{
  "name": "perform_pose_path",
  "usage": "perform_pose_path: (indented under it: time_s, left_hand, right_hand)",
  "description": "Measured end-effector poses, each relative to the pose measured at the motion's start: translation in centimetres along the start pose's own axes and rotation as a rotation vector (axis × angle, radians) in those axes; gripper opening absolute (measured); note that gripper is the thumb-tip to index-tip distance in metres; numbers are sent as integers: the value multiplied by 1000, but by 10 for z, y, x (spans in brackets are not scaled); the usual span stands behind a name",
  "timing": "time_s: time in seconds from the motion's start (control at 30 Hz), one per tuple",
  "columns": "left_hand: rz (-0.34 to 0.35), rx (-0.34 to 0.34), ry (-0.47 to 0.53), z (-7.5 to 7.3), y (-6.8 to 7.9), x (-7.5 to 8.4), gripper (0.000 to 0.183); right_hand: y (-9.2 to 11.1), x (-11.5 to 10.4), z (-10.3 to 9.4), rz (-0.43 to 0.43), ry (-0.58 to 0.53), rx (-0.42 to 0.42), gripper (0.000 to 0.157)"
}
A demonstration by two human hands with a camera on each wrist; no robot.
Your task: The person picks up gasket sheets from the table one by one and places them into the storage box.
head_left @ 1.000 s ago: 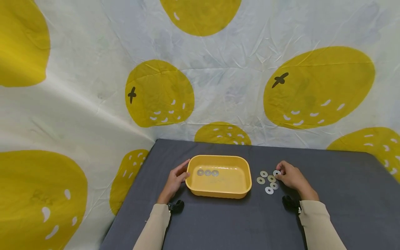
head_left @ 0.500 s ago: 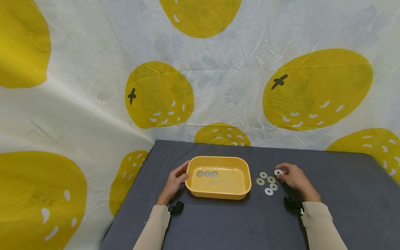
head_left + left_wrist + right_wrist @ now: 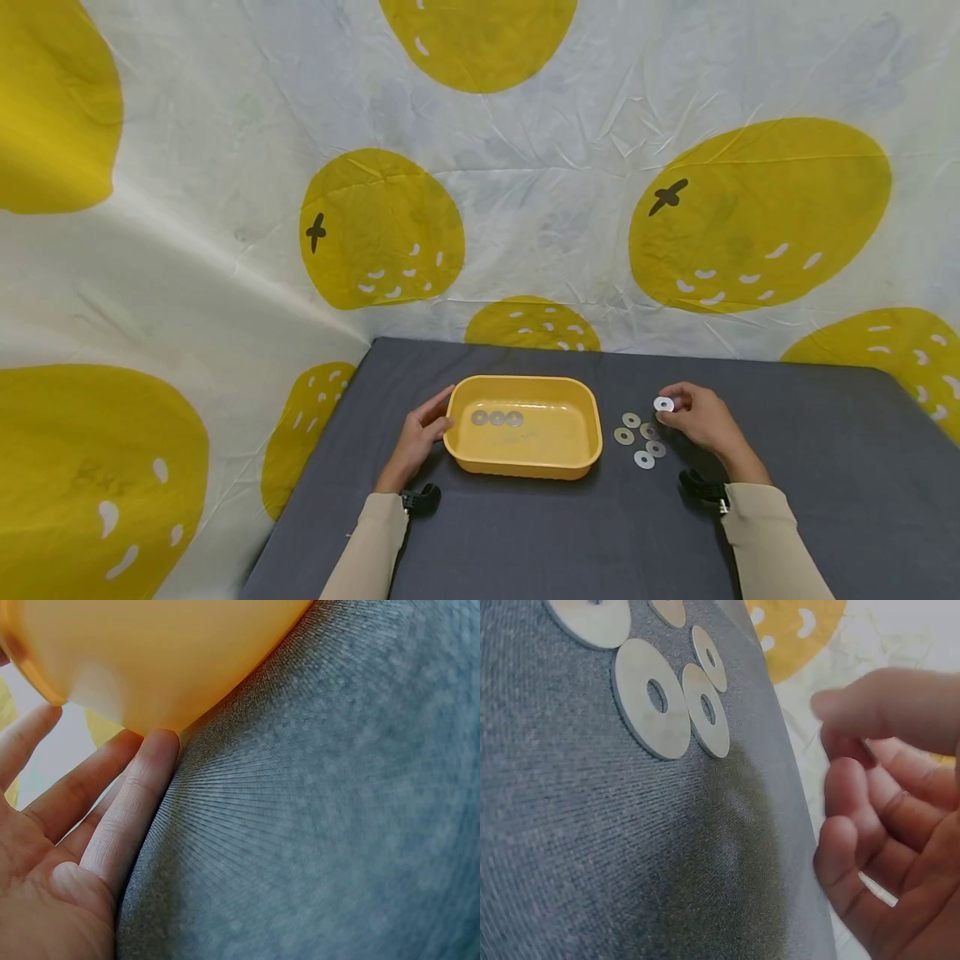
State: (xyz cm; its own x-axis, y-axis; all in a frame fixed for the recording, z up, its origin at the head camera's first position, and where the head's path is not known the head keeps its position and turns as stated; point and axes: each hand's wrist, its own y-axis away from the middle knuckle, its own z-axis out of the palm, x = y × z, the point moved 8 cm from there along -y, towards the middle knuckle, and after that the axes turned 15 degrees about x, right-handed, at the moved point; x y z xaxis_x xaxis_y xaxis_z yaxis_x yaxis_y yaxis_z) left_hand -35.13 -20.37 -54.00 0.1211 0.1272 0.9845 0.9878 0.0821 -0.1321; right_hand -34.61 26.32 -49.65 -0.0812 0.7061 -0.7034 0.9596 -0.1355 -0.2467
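My left hand (image 3: 414, 440) grips the left end of a yellow plastic tray (image 3: 525, 467), its thumb at the rim and fingers against the outer wall. In the left wrist view, the fingertips (image 3: 159, 746) touch the tray's side. Inside the tray, three flat washers (image 3: 497, 418) lie in a row near the left. Right of the tray, my right hand (image 3: 705, 421) pinches another washer (image 3: 663, 404) between thumb and fingers, raised off the table. Only a thin edge of it shows in the right wrist view. Several loose washers (image 3: 651, 699) lie flat beside that hand.
A dark grey cloth covers the table (image 3: 555, 542). Behind and to the left hangs a white curtain (image 3: 540, 225) printed with yellow fruit. A black wrist strap mount (image 3: 701, 487) sits under the right forearm, and another mount (image 3: 423, 498) under the left.
My right hand has drawn a washer slightly away from the loose ones, then lifted it, tilting it toward the camera. The left hand and tray stay put.
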Motion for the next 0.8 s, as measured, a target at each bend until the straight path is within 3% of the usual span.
perform_pose_path:
  time_s: [0.2,0.43,0.8]
  left_hand:
    - [-3,-2,7,0,1,1,57]
    - [2,1,-8,0,0,1,58]
    - [-4,3,-7,0,1,1,58]
  right_hand:
    - [0,-10,-3,-83,37,86,35]
    - [-1,-18,-7,-104,54,164,33]
    - [1,-25,-6,-34,66,132,36]
